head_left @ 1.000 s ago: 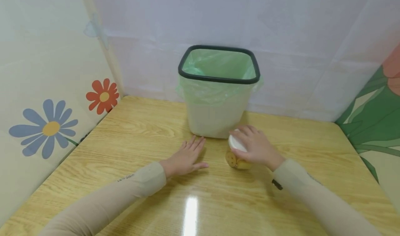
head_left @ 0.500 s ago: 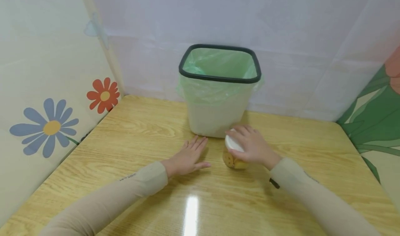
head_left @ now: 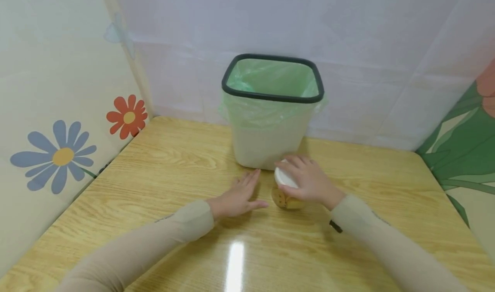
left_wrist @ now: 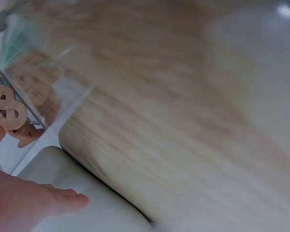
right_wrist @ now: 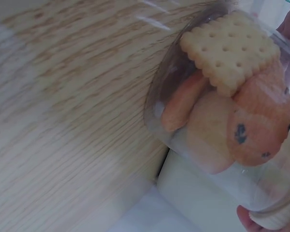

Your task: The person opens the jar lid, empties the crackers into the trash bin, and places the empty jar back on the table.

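A clear jar [head_left: 287,199] of cookies, topped by a white lid [head_left: 284,178], is at the front of the bin. From above and to its right, my right hand [head_left: 309,181] grips the lid. Through the jar wall in the right wrist view I see a square cracker [right_wrist: 232,53] and rounder brown cookies [right_wrist: 261,121]. My left hand [head_left: 239,199] is low over the table to the left of the jar, fingers straight and thumb apart, with a gap between them. Whether its palm rests on the wood is hidden. The left wrist view shows a pretzel-shaped cookie [left_wrist: 9,108] in the jar.
A pale bin [head_left: 267,146] with a black rim and green liner bag [head_left: 267,115] stands behind both hands. The wood-grain table [head_left: 181,154] meets a white cloth backdrop [head_left: 367,68] and flower-printed side panels [head_left: 50,90]. Light glares off the front surface.
My right hand has shifted slightly left, bringing the jar along. My left hand has moved a little to the right, narrowing the gap between it and the jar.
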`<action>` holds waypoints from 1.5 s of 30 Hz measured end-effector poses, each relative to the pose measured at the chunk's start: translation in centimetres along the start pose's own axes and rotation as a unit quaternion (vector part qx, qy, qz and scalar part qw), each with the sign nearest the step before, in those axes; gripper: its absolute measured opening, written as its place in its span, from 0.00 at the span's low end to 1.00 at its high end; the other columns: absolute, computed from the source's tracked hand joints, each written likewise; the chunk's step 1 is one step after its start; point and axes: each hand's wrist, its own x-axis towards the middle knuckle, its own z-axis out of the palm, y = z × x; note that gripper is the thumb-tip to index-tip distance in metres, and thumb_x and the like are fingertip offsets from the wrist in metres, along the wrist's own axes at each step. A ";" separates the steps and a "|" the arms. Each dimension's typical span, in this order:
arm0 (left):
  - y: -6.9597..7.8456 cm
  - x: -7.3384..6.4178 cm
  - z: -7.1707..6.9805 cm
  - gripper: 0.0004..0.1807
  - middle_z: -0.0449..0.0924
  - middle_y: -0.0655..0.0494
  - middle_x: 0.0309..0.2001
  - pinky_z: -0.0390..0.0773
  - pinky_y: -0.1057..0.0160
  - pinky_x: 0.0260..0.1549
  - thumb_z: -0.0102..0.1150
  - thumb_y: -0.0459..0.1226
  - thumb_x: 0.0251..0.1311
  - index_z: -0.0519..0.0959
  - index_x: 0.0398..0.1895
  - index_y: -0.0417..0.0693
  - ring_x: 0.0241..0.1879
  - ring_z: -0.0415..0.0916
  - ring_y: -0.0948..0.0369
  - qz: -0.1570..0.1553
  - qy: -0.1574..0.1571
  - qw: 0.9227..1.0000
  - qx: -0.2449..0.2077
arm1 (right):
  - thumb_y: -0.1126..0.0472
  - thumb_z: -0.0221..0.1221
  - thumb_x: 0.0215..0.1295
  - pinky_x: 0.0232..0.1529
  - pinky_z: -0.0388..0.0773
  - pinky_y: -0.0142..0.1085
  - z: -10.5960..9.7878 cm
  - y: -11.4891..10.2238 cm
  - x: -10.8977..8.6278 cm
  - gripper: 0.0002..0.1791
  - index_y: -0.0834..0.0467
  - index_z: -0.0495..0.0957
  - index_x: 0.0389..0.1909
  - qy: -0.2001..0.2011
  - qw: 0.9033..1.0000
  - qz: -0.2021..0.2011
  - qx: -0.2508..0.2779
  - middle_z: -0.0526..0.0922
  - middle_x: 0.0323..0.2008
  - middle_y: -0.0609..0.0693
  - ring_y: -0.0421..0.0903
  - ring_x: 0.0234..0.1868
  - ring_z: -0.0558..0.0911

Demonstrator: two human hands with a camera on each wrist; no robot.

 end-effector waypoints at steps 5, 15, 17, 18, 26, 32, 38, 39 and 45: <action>0.3 0.2 0.0 0.54 0.29 0.45 0.76 0.34 0.43 0.69 0.48 0.61 0.66 0.33 0.76 0.38 0.74 0.29 0.46 -0.009 -0.011 0.999 -0.032 | 0.41 0.56 0.59 0.55 0.67 0.64 0.1 -0.2 0.2 0.34 0.54 0.72 0.64 0.005 1.000 -0.011 -0.002 0.72 0.60 0.62 0.63 0.59 0.71; 1.5 0.7 0.2 0.60 0.28 0.41 0.75 0.35 0.48 0.70 0.61 0.57 0.60 0.30 0.75 0.37 0.74 0.27 0.46 -0.021 -0.005 0.991 -0.129 | 0.39 0.55 0.59 0.54 0.68 0.64 0.4 -0.4 0.7 0.35 0.53 0.73 0.64 0.004 1.000 -0.015 0.004 0.72 0.61 0.61 0.62 0.60 0.70; 1.8 0.9 0.3 0.62 0.27 0.39 0.75 0.37 0.48 0.70 0.64 0.55 0.58 0.30 0.75 0.35 0.74 0.28 0.44 -0.017 0.006 0.989 -0.144 | 0.39 0.55 0.59 0.53 0.69 0.63 0.5 -0.6 0.8 0.34 0.53 0.73 0.64 0.006 1.000 -0.017 0.002 0.72 0.61 0.60 0.62 0.60 0.70; 1.9 1.1 0.4 0.63 0.27 0.38 0.75 0.38 0.47 0.70 0.66 0.53 0.57 0.30 0.74 0.34 0.74 0.29 0.44 -0.015 0.010 0.988 -0.151 | 0.39 0.55 0.59 0.53 0.69 0.63 0.5 -0.7 0.8 0.34 0.53 0.73 0.63 0.007 1.000 -0.018 0.002 0.72 0.61 0.60 0.62 0.60 0.70; 2.4 1.9 0.6 0.69 0.25 0.34 0.74 0.42 0.47 0.70 0.74 0.41 0.51 0.25 0.73 0.32 0.74 0.32 0.43 -0.012 0.035 0.972 -0.233 | 0.39 0.55 0.58 0.53 0.69 0.63 0.7 -1.0 1.1 0.34 0.53 0.73 0.63 0.011 1.000 -0.022 -0.001 0.72 0.61 0.60 0.62 0.60 0.70; 2.7 2.3 1.0 0.72 0.26 0.32 0.74 0.42 0.46 0.69 0.77 0.38 0.46 0.24 0.73 0.34 0.73 0.34 0.41 -0.034 0.046 0.959 -0.276 | 0.39 0.55 0.58 0.53 0.70 0.62 0.8 -1.1 1.3 0.34 0.53 0.73 0.63 0.007 1.000 -0.022 -0.008 0.72 0.61 0.60 0.62 0.60 0.70; 2.9 2.5 1.2 0.74 0.18 0.34 0.73 0.40 0.46 0.69 0.76 0.39 0.47 0.18 0.71 0.35 0.73 0.28 0.41 -0.053 0.029 0.953 -0.297 | 0.41 0.56 0.58 0.49 0.73 0.61 0.7 -1.2 1.2 0.33 0.54 0.73 0.62 0.012 1.000 -0.026 -0.007 0.73 0.60 0.60 0.62 0.60 0.70; 3.0 2.6 1.2 0.74 0.17 0.34 0.73 0.40 0.45 0.69 0.76 0.39 0.48 0.18 0.71 0.36 0.73 0.28 0.41 -0.052 0.029 0.952 -0.300 | 0.41 0.56 0.58 0.49 0.73 0.61 0.7 -1.3 1.2 0.33 0.54 0.73 0.62 0.012 1.000 -0.025 -0.007 0.73 0.60 0.60 0.62 0.60 0.70; 2.8 3.1 1.4 0.72 0.25 0.40 0.76 0.42 0.49 0.70 0.74 0.33 0.50 0.16 0.71 0.41 0.74 0.36 0.46 -0.010 0.038 0.933 -0.357 | 0.40 0.56 0.58 0.49 0.73 0.61 0.7 -1.5 1.4 0.33 0.53 0.73 0.63 0.009 1.000 -0.023 -0.004 0.73 0.61 0.60 0.62 0.61 0.69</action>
